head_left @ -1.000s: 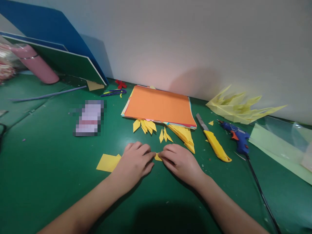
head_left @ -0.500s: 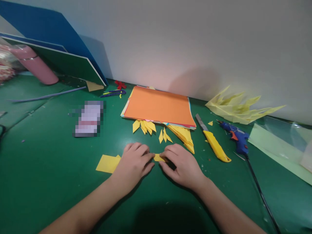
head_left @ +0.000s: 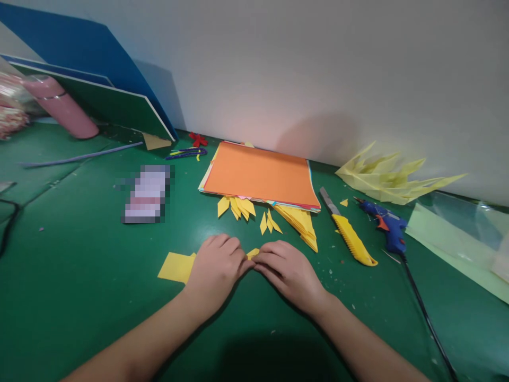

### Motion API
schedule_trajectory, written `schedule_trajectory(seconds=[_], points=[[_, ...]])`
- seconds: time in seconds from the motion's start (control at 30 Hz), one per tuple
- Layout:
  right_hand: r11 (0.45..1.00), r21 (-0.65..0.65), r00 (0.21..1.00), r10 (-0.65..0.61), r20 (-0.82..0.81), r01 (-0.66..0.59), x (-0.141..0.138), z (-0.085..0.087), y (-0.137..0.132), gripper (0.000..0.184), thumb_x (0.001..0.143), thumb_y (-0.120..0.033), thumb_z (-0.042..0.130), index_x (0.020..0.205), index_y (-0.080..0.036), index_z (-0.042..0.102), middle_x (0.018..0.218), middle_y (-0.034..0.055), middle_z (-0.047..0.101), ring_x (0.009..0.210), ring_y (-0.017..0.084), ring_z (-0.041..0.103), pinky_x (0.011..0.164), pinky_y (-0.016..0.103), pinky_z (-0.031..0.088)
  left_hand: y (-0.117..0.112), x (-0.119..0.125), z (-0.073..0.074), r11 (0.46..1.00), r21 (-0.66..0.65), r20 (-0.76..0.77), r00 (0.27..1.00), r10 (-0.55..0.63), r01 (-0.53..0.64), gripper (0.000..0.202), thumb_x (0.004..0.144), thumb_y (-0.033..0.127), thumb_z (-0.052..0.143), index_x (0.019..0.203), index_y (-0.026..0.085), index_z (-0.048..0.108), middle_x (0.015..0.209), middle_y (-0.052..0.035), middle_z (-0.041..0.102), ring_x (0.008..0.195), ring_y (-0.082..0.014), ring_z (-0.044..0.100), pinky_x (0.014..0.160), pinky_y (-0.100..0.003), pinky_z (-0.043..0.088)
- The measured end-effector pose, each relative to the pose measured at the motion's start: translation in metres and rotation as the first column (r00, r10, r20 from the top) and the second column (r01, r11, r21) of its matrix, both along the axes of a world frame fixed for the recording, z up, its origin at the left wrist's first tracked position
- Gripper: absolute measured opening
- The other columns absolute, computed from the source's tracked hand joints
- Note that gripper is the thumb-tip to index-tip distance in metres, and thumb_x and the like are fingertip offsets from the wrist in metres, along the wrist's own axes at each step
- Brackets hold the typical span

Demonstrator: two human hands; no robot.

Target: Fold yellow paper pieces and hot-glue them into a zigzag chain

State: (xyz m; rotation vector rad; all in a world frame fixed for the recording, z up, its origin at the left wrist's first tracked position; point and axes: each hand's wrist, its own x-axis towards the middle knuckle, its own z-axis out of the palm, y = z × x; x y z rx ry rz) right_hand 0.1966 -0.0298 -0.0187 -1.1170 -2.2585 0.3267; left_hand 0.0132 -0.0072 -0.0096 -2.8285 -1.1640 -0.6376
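My left hand and my right hand lie side by side on the green table, fingers bent, fingertips meeting over a small yellow paper piece. Both hands press down on this piece, and only its far corner shows between them. A flat yellow paper square lies just left of my left hand. Beyond my hands lie several folded yellow paper points and a fan of yellow strips.
A stack of coloured paper with an orange top sheet lies by the wall. To its right are a yellow utility knife, a blue glue gun with a black cord, and pale yellow folded spikes. Boards and a pink bottle stand at back left.
My right hand has slid left over the yellow piece, so my fingertips now touch and less of the paper shows. The view shifted slightly.
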Motion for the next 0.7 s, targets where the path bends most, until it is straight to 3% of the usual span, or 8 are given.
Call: schedule_trajectory(seconds=[0.17, 0.33, 0.7], points=[[0.999, -0.028, 0.999, -0.026, -0.028, 0.025, -0.001, -0.001, 0.002, 0.025, 0.096, -0.023, 0.044, 0.084, -0.018, 0.065, 0.083, 0.0066, 0.064, 0.076, 0.018, 0.058, 0.069, 0.031, 0.047, 0.006, -0.005, -0.001, 0.992, -0.112, 0.074, 0.996, -0.053, 0.061, 0.031, 0.094, 0.029, 0.048, 0.072, 0.015, 0.065, 0.070, -0.0031, 0.059, 0.069, -0.0179, 0.050, 0.063, -0.032, 0.038], [0.999, -0.004, 0.999, -0.045, -0.015, 0.044, -0.003, -0.002, 0.002, 0.024, 0.095, -0.026, 0.047, 0.082, -0.019, 0.066, 0.081, 0.0055, 0.064, 0.074, 0.017, 0.057, 0.067, 0.030, 0.046, 0.011, -0.013, 0.004, 0.955, -0.279, 0.108, 0.992, -0.069, 0.097, 0.014, 0.090, 0.019, 0.055, 0.082, 0.016, 0.066, 0.078, -0.0031, 0.060, 0.077, -0.0186, 0.052, 0.070, -0.033, 0.041], [0.992, -0.095, 0.989, -0.095, -0.114, 0.084, -0.005, -0.002, 0.005, 0.016, 0.087, -0.015, 0.049, 0.077, -0.019, 0.059, 0.077, 0.0045, 0.060, 0.074, 0.018, 0.056, 0.067, 0.030, 0.046, 0.009, -0.007, 0.003, 0.968, -0.223, 0.053, 0.992, -0.110, 0.119, 0.017, 0.091, 0.022, 0.053, 0.079, 0.016, 0.064, 0.079, -0.0035, 0.058, 0.077, -0.0187, 0.051, 0.071, -0.034, 0.041]])
